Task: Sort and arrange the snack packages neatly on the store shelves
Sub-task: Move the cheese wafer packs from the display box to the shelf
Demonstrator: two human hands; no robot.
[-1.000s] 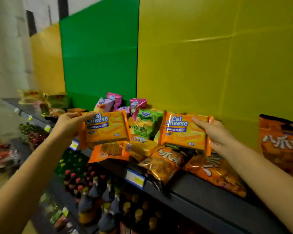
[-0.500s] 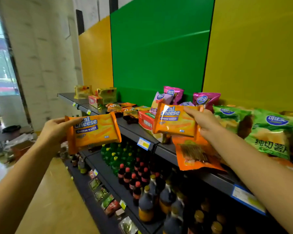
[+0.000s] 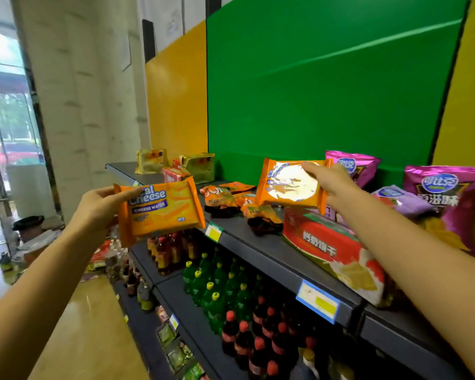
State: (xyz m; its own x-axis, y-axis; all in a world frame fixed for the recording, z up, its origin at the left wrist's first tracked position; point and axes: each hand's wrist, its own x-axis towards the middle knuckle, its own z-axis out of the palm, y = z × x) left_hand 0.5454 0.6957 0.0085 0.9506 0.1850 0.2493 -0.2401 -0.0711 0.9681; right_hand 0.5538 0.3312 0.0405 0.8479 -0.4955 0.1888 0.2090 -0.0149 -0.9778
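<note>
My left hand (image 3: 99, 208) grips an orange Cal Cheese wafer pack (image 3: 162, 211) by its left edge, held in the air in front of the top shelf (image 3: 261, 245). My right hand (image 3: 332, 185) holds a second orange Cal Cheese wafer pack (image 3: 288, 183) by its right end, above the shelf, its front glaring white. Under that pack lies a red cracker box (image 3: 332, 248). Small orange snack bags (image 3: 231, 197) lie scattered between the two packs. Pink chip bags (image 3: 351, 165) stand at the back right.
Gold boxes (image 3: 198, 165) and a small red box (image 3: 174, 174) stand at the shelf's far left end. Lower shelves hold green bottles (image 3: 217, 283) and red-capped cola bottles (image 3: 258, 330). A white pillar (image 3: 74, 105) and cluttered floor (image 3: 25, 242) lie to the left.
The view has swung further left along the shelf. Both hands carried their wafer packs leftward with it; the right pack now hovers over the red cracker box.
</note>
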